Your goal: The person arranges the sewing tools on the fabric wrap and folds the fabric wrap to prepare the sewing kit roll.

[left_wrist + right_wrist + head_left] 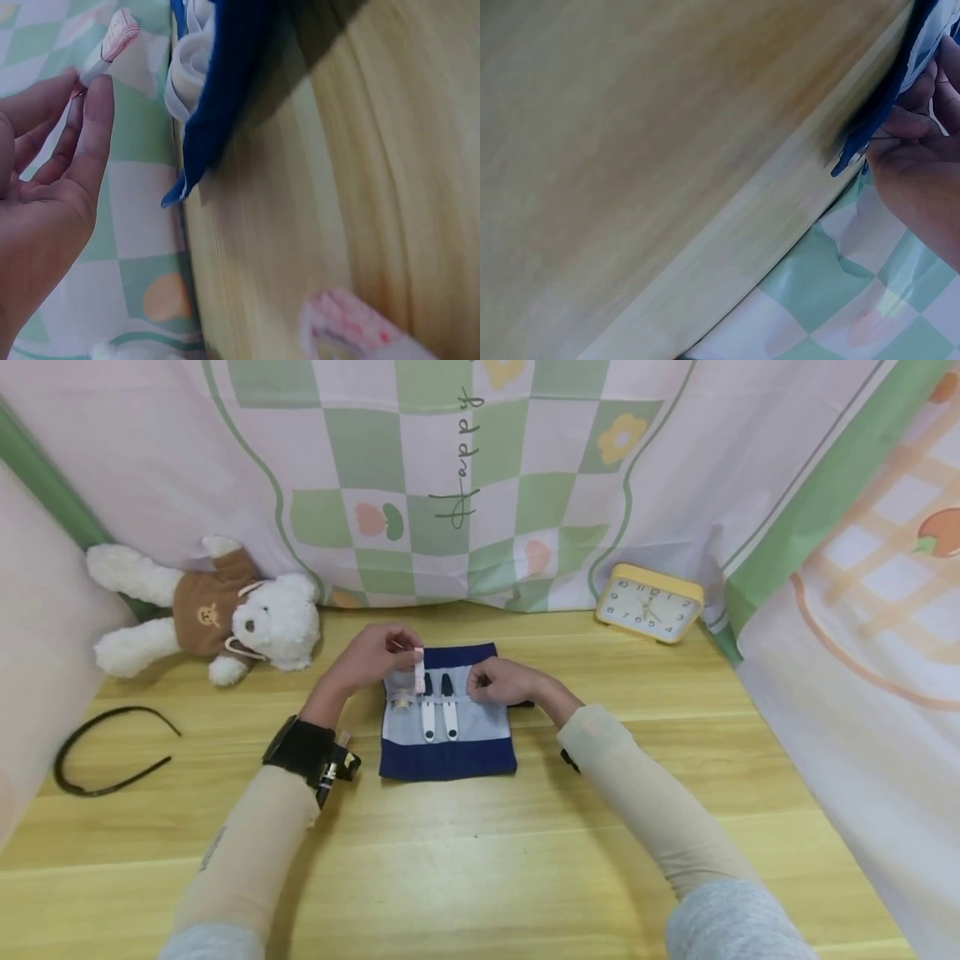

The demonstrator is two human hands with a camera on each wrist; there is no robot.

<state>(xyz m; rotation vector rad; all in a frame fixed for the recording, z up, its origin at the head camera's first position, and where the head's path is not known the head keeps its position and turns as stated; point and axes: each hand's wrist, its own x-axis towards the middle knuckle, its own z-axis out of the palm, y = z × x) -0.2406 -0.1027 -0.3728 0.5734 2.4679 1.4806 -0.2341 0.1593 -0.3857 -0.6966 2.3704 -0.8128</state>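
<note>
A navy and pale-grey fabric pouch point(447, 760) lies unfolded on the table. My left hand point(373, 655) pinches a small folded tape measure point(419, 672), white with reddish lines, over the pouch's upper left. In the left wrist view the tape measure point(121, 34) sticks out past the thumb and fingertips. Two white-handled tools point(428, 720) with dark tips sit side by side under an elastic strip, right of a small spool point(401, 701). My right hand point(501, 682) has curled fingers at the pouch's right side, gripping its fabric or strip; the fingertips are partly hidden.
Behind the pouch hangs a checked curtain point(435, 468). A white plush bear point(213, 610) lies at the back left, with a black headband point(112, 791) in front of it. A yellow clock point(649, 603) stands at the back right of the wooden table point(480, 868).
</note>
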